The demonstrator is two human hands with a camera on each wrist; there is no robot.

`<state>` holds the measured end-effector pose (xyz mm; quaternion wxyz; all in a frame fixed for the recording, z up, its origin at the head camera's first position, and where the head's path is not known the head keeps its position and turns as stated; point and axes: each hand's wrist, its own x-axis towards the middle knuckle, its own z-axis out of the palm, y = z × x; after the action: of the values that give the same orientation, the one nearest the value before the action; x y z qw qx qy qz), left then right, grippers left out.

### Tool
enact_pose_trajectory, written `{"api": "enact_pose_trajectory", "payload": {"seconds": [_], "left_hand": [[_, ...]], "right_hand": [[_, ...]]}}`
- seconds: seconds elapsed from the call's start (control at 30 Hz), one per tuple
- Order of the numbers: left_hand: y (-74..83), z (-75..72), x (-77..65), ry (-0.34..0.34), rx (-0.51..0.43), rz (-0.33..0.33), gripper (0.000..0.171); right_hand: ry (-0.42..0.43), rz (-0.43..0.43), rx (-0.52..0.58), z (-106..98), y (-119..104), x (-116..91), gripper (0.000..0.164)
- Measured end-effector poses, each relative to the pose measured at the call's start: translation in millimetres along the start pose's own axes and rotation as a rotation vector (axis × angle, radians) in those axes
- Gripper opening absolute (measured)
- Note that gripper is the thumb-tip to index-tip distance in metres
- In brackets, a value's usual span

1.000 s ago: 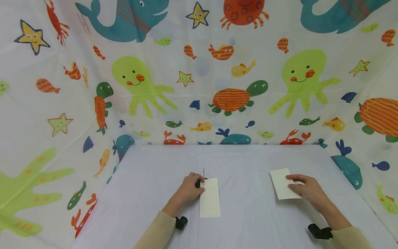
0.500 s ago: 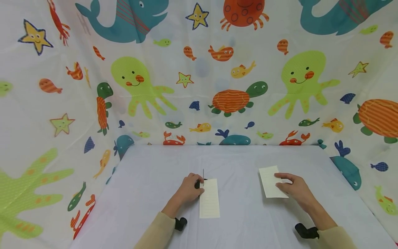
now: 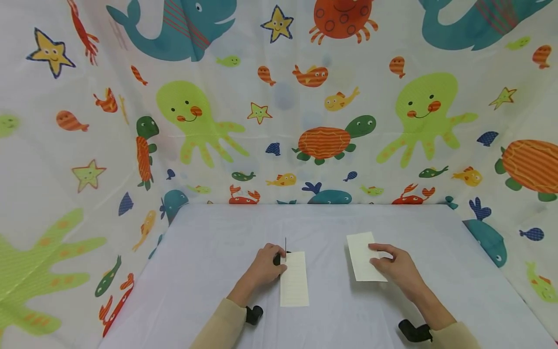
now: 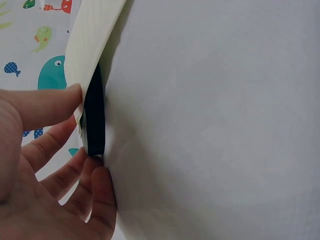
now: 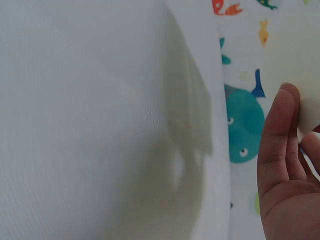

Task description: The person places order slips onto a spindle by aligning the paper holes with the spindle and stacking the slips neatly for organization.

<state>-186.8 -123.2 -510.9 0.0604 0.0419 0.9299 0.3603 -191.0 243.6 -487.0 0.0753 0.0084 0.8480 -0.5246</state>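
A thin upright rod on a black base, like a paper spike [image 3: 285, 242], stands left of the table's middle. My left hand [image 3: 263, 265] grips the black base [image 4: 95, 117] at its side, the thumb lying on the edge of a cream lined paper slip [image 3: 294, 281]. That slip extends from the rod toward me, and fingers partly hide the base. Farther right, my right hand [image 3: 396, 265] pinches another cream paper slip [image 3: 362, 257] between thumb and fingers by its right edge. This second slip is tilted and held above the table, casting a shadow on it.
A white cloth covers the table [image 3: 209, 232]. A curtain [image 3: 283, 131] printed with sea animals hangs behind it and along both sides. Black wrist mounts [image 3: 413, 331] stick out beside both sleeves.
My right hand has carried its paper slip leftward, closer to the spike. My left hand and the slip at the spike have stayed in place.
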Motion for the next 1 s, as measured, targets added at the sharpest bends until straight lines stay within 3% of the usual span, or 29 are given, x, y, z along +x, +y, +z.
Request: {"api": "enact_pose_trajectory", "payload": {"seconds": [0.37, 1.0], "left_hand": [[0.3, 1.5, -1.0, 0.02, -0.003, 0.015, 0.02], [-0.9, 6.1, -9.7, 0.049, -0.008, 0.036, 0.021]], "right_hand": [[0.032, -0.02, 0.12, 16, -16, -8, 0.052], [0.037, -0.098, 0.166, 41, -39, -19, 0.046]]}}
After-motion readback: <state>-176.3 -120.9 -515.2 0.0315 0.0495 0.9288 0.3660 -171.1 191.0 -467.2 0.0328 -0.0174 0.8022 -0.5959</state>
